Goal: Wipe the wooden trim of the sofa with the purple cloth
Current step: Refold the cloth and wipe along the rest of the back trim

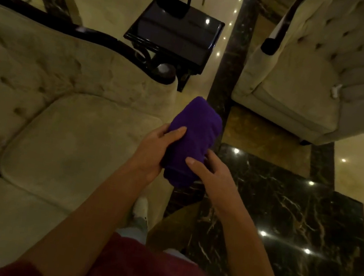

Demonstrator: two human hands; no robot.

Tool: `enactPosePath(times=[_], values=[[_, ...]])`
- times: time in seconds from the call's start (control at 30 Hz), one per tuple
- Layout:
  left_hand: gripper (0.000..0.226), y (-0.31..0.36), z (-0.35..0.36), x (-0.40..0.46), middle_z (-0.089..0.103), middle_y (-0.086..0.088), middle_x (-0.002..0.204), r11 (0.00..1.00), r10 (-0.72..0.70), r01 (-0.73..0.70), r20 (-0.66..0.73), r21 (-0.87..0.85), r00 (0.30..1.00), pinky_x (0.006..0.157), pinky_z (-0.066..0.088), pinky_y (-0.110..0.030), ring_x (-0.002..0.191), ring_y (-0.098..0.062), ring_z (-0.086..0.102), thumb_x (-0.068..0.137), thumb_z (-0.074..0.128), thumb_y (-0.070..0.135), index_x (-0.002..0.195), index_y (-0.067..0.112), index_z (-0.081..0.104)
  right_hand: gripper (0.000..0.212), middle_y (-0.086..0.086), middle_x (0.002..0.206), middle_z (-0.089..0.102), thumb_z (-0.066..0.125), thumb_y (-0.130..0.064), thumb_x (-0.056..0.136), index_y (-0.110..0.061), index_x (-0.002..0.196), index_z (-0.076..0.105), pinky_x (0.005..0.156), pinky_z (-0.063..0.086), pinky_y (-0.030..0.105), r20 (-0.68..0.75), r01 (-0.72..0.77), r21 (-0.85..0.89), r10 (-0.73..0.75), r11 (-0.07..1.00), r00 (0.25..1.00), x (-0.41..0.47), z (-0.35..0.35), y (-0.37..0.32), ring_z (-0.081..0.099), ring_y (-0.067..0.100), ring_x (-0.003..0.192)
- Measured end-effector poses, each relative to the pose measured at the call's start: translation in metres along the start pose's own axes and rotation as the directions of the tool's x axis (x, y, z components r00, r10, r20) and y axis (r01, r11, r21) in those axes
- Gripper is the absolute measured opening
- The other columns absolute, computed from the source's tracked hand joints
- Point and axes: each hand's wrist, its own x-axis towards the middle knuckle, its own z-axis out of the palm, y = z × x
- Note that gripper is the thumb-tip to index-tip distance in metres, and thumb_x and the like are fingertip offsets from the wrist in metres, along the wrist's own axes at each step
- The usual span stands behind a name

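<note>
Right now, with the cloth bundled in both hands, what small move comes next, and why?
Probably carry the purple cloth up and left to the sofa's dark wooden trim. The left hand grips the folded cloth, the right hand only steadies it, and it hangs above the floor, touching no trim yet.

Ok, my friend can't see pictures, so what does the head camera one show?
Two bare hands hold a folded purple cloth in mid-air, the left hand wrapped around its side and the right hand touching it with open fingers. To the left is a cream sofa with dark wooden trim along its back, not yet being wiped.
</note>
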Motion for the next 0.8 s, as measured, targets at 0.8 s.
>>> enactPosePath(times=[0.8], values=[[0.033,0.117,0.023,0.211,0.073,-0.003,0.123,0.977,0.153,-0.077,-0.406,0.198,0.901,0.083,0.060,-0.033,0.113,-0.023,0.071,0.107,0.048,0.017,0.134,0.025,0.065,0.073,-0.014,0.130,0.056,0.063,-0.066,0.088,-0.040,0.151,0.039,0.080,0.050,0.023,0.173,0.112,-0.294,-0.062,0.949,0.983,0.344,-0.006,-0.114,0.060,0.006,0.108]])
